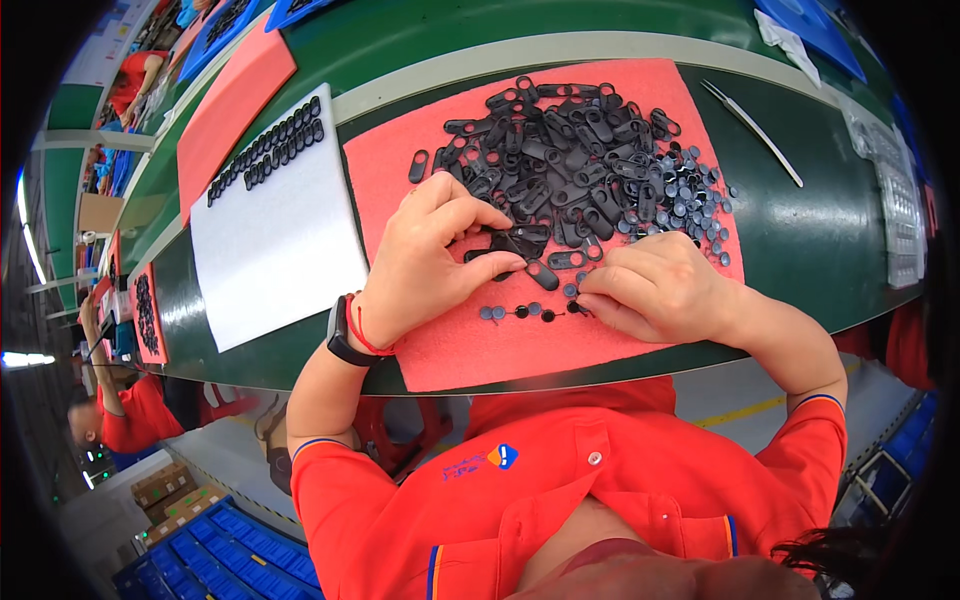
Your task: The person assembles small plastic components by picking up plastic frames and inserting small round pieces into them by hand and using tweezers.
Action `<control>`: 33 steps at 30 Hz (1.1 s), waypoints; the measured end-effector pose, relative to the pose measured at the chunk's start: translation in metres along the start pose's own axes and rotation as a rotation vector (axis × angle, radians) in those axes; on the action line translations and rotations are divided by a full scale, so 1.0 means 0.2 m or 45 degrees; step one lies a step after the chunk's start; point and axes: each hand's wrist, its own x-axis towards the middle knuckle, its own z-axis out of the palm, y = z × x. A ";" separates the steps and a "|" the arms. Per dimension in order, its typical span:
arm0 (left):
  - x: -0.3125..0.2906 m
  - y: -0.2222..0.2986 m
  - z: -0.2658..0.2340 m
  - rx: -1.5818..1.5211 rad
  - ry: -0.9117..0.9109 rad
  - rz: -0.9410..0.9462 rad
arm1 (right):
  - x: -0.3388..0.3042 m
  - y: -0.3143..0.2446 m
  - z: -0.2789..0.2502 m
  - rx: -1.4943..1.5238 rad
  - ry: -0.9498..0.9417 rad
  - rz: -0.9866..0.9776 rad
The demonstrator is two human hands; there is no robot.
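1. The left hand (425,265) rests on a pink foam mat (400,160) on the green tabletop (800,240); its grip is closed, fingertips pinching a small black oblong plastic piece (497,255).
2. The right hand (655,290) lies just beside it, fingers curled shut on one small dark round disc (577,306) at the end of a short row of such discs (520,312).
3. A heap of the same black oblong pieces (560,150) and grey discs (690,200) lies on the mat, beyond both hands.
4. The pieces look light, stiff and smooth, likely to slip; a fingertip pinch across the narrow sides should suit the oblong ones, and the rim the discs.
5. A white foam sheet (280,250) to the left carries rows of dark pieces (265,150); a slim pair of metal tweezers (752,120) lies to the right.
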 end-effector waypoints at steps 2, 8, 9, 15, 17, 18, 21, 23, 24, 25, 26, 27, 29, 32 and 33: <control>0.00 0.00 0.00 -0.012 0.002 -0.015 | 0.00 0.00 0.00 -0.007 0.019 -0.013; 0.01 -0.01 0.00 0.025 0.017 0.011 | 0.00 -0.01 -0.02 0.016 -0.038 -0.027; 0.01 -0.01 0.00 0.006 0.018 0.011 | 0.00 -0.01 -0.01 0.017 -0.042 -0.019; 0.01 -0.01 -0.03 -0.085 -0.043 0.038 | 0.00 -0.01 -0.02 0.014 -0.046 -0.024; 0.02 -0.02 -0.03 -0.098 -0.095 0.049 | 0.00 -0.01 -0.02 0.009 -0.051 -0.018; 0.03 -0.03 -0.02 -0.136 -0.018 0.142 | 0.00 -0.01 -0.02 0.033 -0.052 -0.020; 0.01 -0.03 -0.01 -0.317 0.073 0.065 | 0.00 -0.01 -0.02 0.061 -0.087 -0.031; 0.00 -0.03 -0.01 -0.457 0.086 -0.107 | -0.01 0.00 -0.02 0.067 -0.122 -0.040; 0.00 -0.02 -0.01 -0.451 0.064 -0.126 | -0.01 -0.01 -0.02 0.059 -0.120 -0.046; 0.00 -0.02 -0.02 -0.444 0.043 -0.146 | -0.01 -0.01 -0.02 0.052 -0.117 -0.052; 0.00 -0.01 -0.03 -0.445 0.043 -0.146 | -0.01 -0.01 -0.01 0.051 -0.118 -0.052; 0.00 0.00 -0.04 -0.371 -0.028 -0.119 | -0.01 0.00 -0.01 0.035 -0.107 -0.048; 0.00 0.00 -0.03 -0.298 -0.100 -0.092 | -0.01 0.00 -0.01 0.018 -0.096 -0.042; 0.02 -0.01 -0.02 -0.139 -0.063 0.073 | 0.00 0.00 -0.02 -0.118 -0.001 0.011; 0.02 -0.01 -0.02 -0.064 0.001 0.166 | 0.02 0.00 -0.03 -0.210 -0.045 0.083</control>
